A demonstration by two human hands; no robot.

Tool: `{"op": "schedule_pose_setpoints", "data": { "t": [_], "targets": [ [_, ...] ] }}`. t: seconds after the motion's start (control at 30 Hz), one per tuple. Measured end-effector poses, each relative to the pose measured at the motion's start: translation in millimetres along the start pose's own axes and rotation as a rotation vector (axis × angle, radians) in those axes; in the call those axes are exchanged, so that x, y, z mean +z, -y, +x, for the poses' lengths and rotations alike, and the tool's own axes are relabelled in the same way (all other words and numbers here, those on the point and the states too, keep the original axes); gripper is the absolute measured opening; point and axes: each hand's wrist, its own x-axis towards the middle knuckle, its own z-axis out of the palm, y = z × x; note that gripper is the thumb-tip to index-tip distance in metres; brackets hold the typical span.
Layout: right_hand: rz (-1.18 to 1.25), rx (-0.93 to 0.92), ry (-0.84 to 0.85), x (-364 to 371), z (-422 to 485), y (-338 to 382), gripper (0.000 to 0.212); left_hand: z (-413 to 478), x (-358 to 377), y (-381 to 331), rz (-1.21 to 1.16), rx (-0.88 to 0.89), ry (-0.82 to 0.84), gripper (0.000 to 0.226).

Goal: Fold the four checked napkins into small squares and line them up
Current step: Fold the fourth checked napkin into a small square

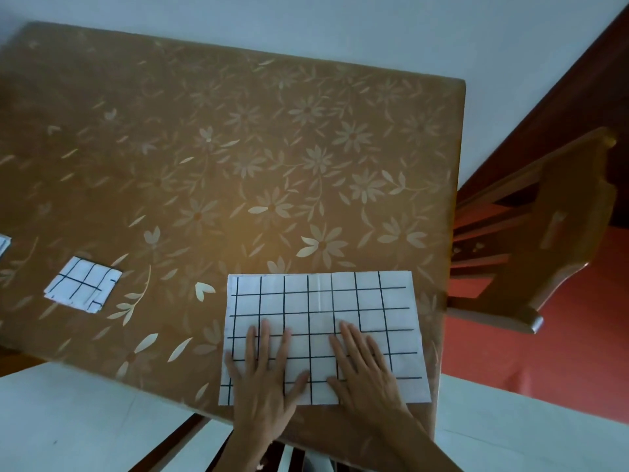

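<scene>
Hands: left hand (265, 379), right hand (364, 373); fingers (264, 338) straight, pressing white black-checked napkin (340, 301).
Left edge: 1 folded checked square (4, 245) cut off.

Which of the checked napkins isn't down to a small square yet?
The wide napkin under the left hand and right hand. The folded square to its left is much smaller; another napkin, far left, is cut off.

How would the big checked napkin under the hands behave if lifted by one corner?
Probably floppy: the napkin lies thin and flat with a centre crease, so it would droop. It looks light, and might slide on the glossy tablecloth once the left hand and right hand lift.
</scene>
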Motion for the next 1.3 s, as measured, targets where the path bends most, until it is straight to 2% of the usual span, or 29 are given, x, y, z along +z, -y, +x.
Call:
{"op": "schedule_pose_setpoints", "data": {
  "t": [0.1, 0.23, 0.37, 0.47, 0.57, 0.7, 0.8, 0.87, 0.93, 1.1, 1.23, 1.3],
  "targets": [
    [-0.017, 0.006, -0.054, -7, -13, -24, 0.070, -3, -8, 26, 0.026, -0.130, 0.012, 0.095],
    [-0.017, 0.050, -0.083, -17, -35, -66, 0.070, -5, -10, 47, 0.080, -0.103, 0.027, 0.093],
    [0.025, 0.107, -0.114, -27, -46, -72, 0.064, -8, -15, 42, 0.085, -0.088, -0.002, 0.093],
    [0.153, 0.145, -0.212, -36, -63, -68, 0.050, -10, -24, 33, 0.043, 0.038, -0.077, 0.082],
    [0.196, 0.012, -0.244, -39, -87, -70, 0.032, -15, -27, 6, -0.011, 0.169, -0.090, 0.063],
    [0.196, -0.029, -0.334, -34, -99, -71, 0.016, -31, -31, -43, -0.163, 0.335, 0.007, 0.046],
    [0.163, -0.006, -0.377, -37, -91, -65, 0.005, -46, -32, -68, -0.194, 0.363, 0.111, 0.050],
    [0.145, 0.033, -0.349, -38, -86, -61, 0.022, -52, -35, -76, -0.178, 0.407, 0.095, 0.044],
    [0.135, 0.068, -0.317, -37, -86, -56, 0.031, -55, -37, -80, -0.161, 0.402, 0.123, 0.038],
    [0.121, 0.123, -0.309, -35, -99, -47, 0.036, -59, -25, -73, -0.142, 0.425, 0.150, 0.036],
    [0.043, 0.145, -0.299, -36, -97, -38, 0.039, -62, -25, -63, -0.147, 0.468, 0.087, 0.042],
    [-0.009, 0.169, -0.261, -36, -97, -27, 0.045, -67, -24, -58, -0.137, 0.483, 0.148, 0.048]
  ]
}}
